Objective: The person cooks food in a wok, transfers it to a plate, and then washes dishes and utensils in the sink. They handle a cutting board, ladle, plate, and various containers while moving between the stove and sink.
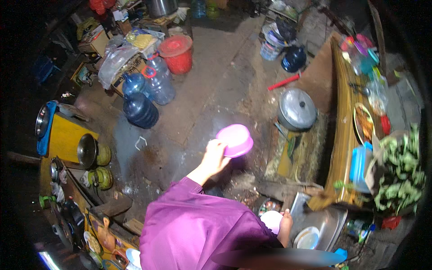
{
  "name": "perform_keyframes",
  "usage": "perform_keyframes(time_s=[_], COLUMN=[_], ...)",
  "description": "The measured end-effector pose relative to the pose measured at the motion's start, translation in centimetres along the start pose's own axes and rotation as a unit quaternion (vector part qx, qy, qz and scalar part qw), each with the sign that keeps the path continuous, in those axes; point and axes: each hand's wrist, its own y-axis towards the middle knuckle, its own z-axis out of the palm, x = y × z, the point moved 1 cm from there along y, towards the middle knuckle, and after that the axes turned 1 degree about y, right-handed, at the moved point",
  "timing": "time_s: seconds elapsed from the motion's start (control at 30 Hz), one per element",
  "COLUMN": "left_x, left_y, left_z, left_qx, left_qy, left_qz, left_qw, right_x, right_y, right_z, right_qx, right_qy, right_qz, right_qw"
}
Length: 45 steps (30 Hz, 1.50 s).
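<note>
A pink plastic bowl [235,141], its pale base turned up toward me, is held out over the dark floor. My left hand [214,158] grips its left edge, with the thumb underneath. Lower right, my right hand [286,224] holds a white dish [271,221], partly covered by my purple garment; whether it is a plate or a bowl I cannot tell. Just right of that hand is a stainless steel sink [327,226], where a white plate [306,238] lies. Behind the white dish, small scraps lie in a round container [270,205].
A lidded aluminium pot [297,108] stands ahead on the right, near a wooden counter [341,135] holding a food dish [364,123] and leafy greens [401,168]. Large water bottles [141,109] and a red lidded bucket [176,55] stand at left. Green gas cylinders [101,178] are nearer.
</note>
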Motion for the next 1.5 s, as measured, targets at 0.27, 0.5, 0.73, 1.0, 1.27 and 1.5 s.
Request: perform_keyframes(time_s=[0.27, 0.5, 0.73, 1.0, 1.27, 1.5], left_x=[15.1, 17.9, 24.9, 32.0, 35.1, 47.6], left_y=[6.0, 12.1, 20.5, 28.9, 37.5, 50.6], left_z=[-18.6, -25.2, -20.5, -20.7, -19.7, -19.1], left_qx=[-0.280, -0.439, -0.307, -0.419, -0.505, -0.352], left_qy=[0.180, 0.195, 0.245, 0.356, 0.325, 0.305], left_qz=[-0.145, -0.041, -0.035, -0.236, -0.246, -0.260], left_qw=[0.932, 0.876, 0.919, 0.801, 0.760, 0.846], right_x=[20.1, 26.3, 35.4, 49.6, 71.1, 92.3], right_y=[1.2, 10.3, 24.4, 39.7, 60.3, 67.8], right_z=[7.6, 8.5, 17.2, 20.7, 33.0, 43.3], right_qx=[0.295, 0.307, 0.208, 0.203, 0.322, 0.144], right_qy=[-0.160, 0.134, 0.195, 0.190, 0.244, -0.220], right_qz=[-0.162, -0.152, -0.066, -0.045, -0.053, -0.390], right_qw=[0.928, 0.930, 0.956, 0.959, 0.913, 0.882])
